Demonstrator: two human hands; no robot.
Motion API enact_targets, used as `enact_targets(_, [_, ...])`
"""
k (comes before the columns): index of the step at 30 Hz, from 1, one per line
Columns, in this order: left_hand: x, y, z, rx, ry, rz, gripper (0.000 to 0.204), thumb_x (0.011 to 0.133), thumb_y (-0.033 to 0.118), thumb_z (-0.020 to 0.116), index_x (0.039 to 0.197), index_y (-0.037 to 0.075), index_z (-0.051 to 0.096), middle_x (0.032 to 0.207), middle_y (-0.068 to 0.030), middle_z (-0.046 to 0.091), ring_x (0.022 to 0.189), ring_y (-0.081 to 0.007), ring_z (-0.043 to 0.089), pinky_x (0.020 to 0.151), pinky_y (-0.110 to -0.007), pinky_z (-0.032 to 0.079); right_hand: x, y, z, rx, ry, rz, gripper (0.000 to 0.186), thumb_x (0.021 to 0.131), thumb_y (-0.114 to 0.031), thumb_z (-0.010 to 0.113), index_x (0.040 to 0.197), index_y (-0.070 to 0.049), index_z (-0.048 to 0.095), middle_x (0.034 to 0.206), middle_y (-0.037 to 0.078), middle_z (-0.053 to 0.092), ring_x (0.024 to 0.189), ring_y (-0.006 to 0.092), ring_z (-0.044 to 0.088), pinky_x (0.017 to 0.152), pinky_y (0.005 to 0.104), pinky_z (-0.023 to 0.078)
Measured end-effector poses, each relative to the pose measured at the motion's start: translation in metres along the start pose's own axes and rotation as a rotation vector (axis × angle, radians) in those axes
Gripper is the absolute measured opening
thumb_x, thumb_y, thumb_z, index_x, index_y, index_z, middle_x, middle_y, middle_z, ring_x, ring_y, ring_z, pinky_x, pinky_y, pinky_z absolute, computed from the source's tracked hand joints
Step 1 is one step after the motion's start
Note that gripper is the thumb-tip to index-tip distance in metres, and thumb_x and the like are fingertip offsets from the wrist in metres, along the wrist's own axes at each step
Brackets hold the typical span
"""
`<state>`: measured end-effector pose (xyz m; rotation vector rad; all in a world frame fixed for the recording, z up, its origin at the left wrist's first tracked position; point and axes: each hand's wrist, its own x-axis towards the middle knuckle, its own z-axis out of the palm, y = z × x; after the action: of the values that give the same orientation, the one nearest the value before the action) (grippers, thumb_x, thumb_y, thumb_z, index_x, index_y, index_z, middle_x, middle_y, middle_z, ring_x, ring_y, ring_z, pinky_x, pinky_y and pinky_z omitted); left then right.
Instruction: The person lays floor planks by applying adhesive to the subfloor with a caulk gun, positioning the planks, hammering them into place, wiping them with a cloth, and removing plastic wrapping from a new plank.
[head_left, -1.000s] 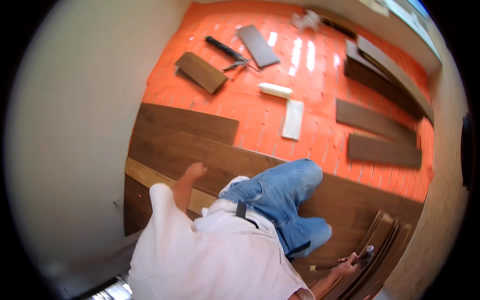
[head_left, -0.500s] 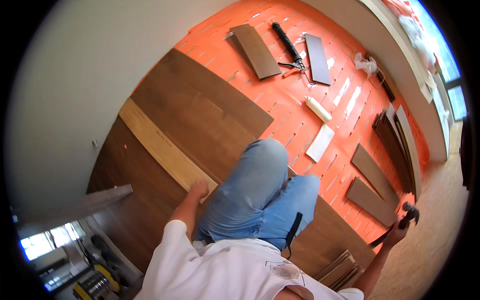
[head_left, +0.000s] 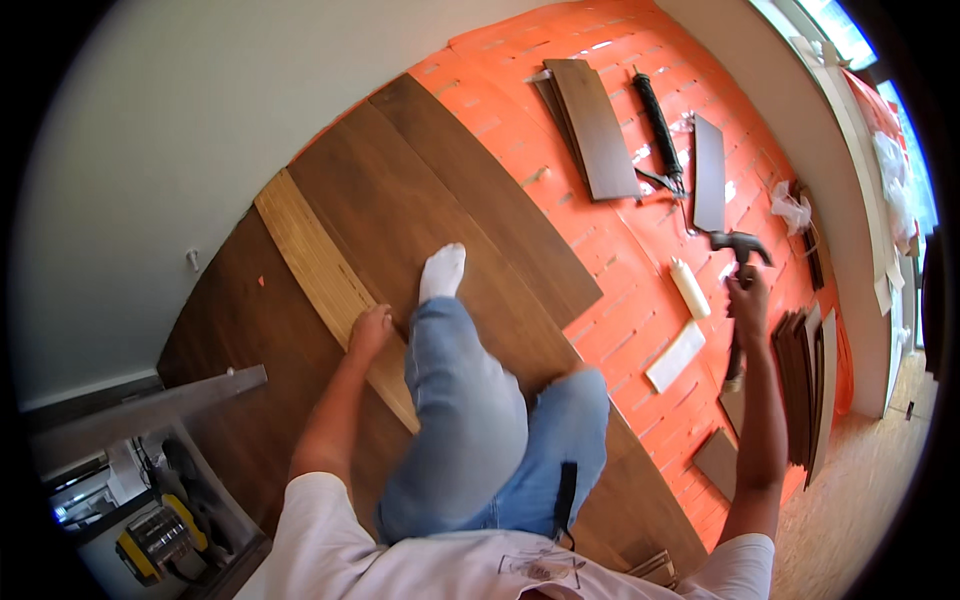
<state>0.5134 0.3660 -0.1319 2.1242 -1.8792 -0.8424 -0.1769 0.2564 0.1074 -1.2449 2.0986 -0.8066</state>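
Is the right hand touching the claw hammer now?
Touching: the head view shows the right hand wrapped around the claw hammer.

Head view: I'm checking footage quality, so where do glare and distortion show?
Head view: white glints on the slotted orange underlay, a washed-out glass window upper right; same view, the dark brown wooden floor planks have bowed edges, and the corners go black.
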Motion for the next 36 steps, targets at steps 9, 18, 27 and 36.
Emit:
enact_targets(9, [0.326,0.03,-0.046,0.252,0.23,0.417,0.042,0.094,0.016,0.066,0.134,0.007,0.06,0.138,-0.0115,0.058,0.128,-0.0315,0.054,0.11,-0.044,0.043,0.136,-0.042,0.313,-0.315,-0.269,-0.092,0.031,0.086,-0.018,0.073,0.107,-0.002,0.058,0.079,0.021,0.069,0.068,0.0394,0.07,0.063,0.0474,0.057])
enact_targets(18, [0.533,-0.008,-0.043,0.289,0.502,0.499,0.046,0.1,0.023,0.057,0.14,0.001,0.057,0.153,-0.0133,0.05,0.142,-0.0305,0.045,0.123,-0.045,0.032,0.227,-0.12,0.462,-0.552,-0.332,-0.077,0.033,0.088,-0.027,0.072,0.111,-0.005,0.062,0.093,0.022,0.074,0.09,0.0446,0.07,0.078,0.0555,0.054])
enact_targets(27, [0.535,-0.017,-0.037,0.193,0.453,0.507,0.044,0.098,0.024,0.057,0.134,0.0,0.063,0.147,-0.0136,0.057,0.14,-0.0282,0.049,0.123,-0.043,0.033,0.291,-0.144,0.536,-0.605,-0.437,-0.172,0.028,0.091,-0.023,0.072,0.102,-0.001,0.058,0.068,0.015,0.066,0.05,0.026,0.067,0.045,0.0396,0.055])
enact_targets(36, [0.536,-0.019,-0.041,0.176,0.46,0.521,0.04,0.096,0.019,0.06,0.131,0.0,0.066,0.143,-0.0133,0.061,0.136,-0.0281,0.054,0.121,-0.042,0.037,0.316,-0.141,0.572,-0.646,-0.598,-0.265,0.024,0.091,-0.02,0.065,0.105,-0.004,0.056,0.077,0.023,0.068,0.066,0.0374,0.068,0.061,0.0505,0.054])
